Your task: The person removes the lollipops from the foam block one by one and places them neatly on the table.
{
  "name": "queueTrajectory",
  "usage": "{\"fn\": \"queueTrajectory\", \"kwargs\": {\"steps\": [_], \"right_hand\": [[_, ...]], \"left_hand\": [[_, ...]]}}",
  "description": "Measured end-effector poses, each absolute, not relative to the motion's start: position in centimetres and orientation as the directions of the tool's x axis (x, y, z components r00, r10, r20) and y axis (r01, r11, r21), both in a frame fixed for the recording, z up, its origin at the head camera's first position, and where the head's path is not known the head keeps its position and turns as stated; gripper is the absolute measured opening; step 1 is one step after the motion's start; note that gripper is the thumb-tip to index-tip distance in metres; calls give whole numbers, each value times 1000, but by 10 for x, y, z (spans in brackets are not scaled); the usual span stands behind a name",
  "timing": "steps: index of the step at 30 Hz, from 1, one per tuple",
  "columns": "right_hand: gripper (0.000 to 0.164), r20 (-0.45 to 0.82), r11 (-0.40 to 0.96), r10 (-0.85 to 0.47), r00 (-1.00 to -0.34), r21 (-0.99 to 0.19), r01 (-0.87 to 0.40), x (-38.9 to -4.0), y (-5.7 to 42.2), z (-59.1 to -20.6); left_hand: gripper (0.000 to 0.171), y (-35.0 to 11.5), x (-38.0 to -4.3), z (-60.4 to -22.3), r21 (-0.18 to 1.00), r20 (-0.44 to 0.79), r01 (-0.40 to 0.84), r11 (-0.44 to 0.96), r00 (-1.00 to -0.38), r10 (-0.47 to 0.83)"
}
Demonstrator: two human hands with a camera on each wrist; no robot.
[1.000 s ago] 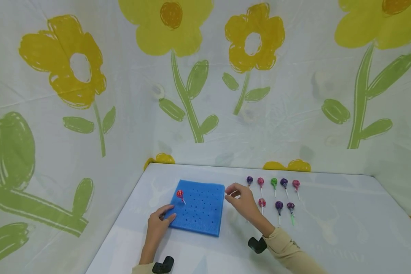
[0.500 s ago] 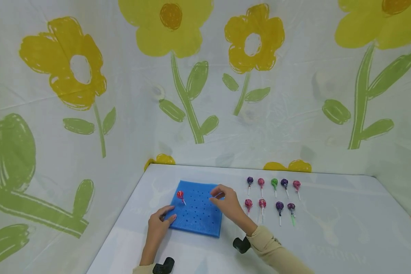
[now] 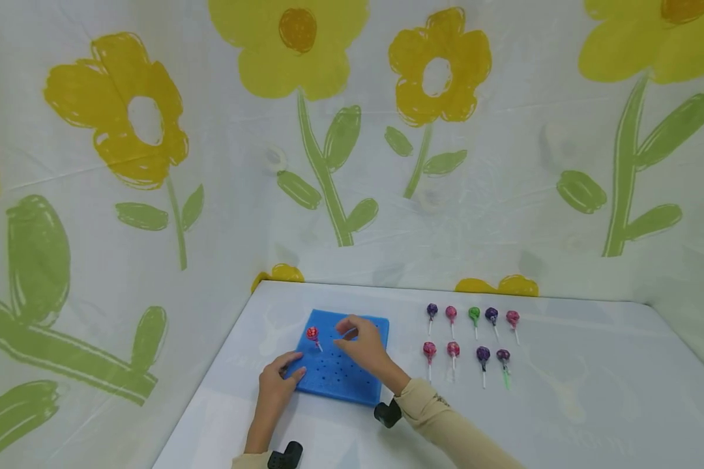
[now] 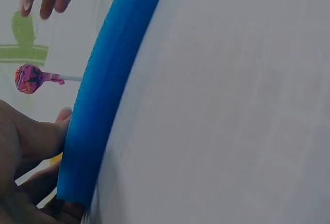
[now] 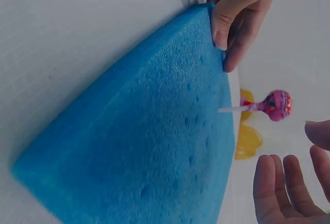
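A blue foam board [image 3: 352, 381] dotted with small holes lies on the left part of the white table. One red and pink lollipop [image 3: 313, 334] stands in it near the left side, its white stick in the foam, as the left wrist view also shows of the lollipop [image 4: 30, 78]. My left hand [image 3: 277, 384] grips the board's near left corner, thumb on the foam and fingers along the side. Over the middle of the board hovers my right hand [image 3: 364, 345], thumb and forefinger curved apart. Nothing is between those fingers [image 5: 296, 185] in the right wrist view.
To the right, wrapped lollipops lie in two rows: several at the back, including a green one [image 3: 474, 314], and several in front, including a purple one [image 3: 484, 356]. A white curtain [image 3: 229, 215] with yellow flowers hangs behind and at the left.
My right hand has moved left, from beside the board's right edge to over its middle, close to the standing lollipop. The left hand stays at the corner.
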State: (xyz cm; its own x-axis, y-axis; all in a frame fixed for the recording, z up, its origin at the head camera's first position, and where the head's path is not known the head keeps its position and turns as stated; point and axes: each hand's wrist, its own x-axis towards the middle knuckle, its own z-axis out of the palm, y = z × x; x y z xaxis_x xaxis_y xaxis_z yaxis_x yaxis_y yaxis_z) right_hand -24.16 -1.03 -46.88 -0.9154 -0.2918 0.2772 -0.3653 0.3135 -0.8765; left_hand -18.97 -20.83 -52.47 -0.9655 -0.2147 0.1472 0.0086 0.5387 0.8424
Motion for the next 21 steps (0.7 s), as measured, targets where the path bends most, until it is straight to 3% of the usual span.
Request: {"fn": "queueTrajectory", "kwargs": {"steps": [11,21], "right_hand": [[33,233,326,-351,-907,-878,-351,-249,-48,-478],[15,294,254,-285,-912,-895,-368,-250,-63,-488]], "left_hand": [[31,-207,-187,-520,793,196,33,609,-959,-204],[31,-206,-190,-522,796,198,35,604,-958,-206]]}}
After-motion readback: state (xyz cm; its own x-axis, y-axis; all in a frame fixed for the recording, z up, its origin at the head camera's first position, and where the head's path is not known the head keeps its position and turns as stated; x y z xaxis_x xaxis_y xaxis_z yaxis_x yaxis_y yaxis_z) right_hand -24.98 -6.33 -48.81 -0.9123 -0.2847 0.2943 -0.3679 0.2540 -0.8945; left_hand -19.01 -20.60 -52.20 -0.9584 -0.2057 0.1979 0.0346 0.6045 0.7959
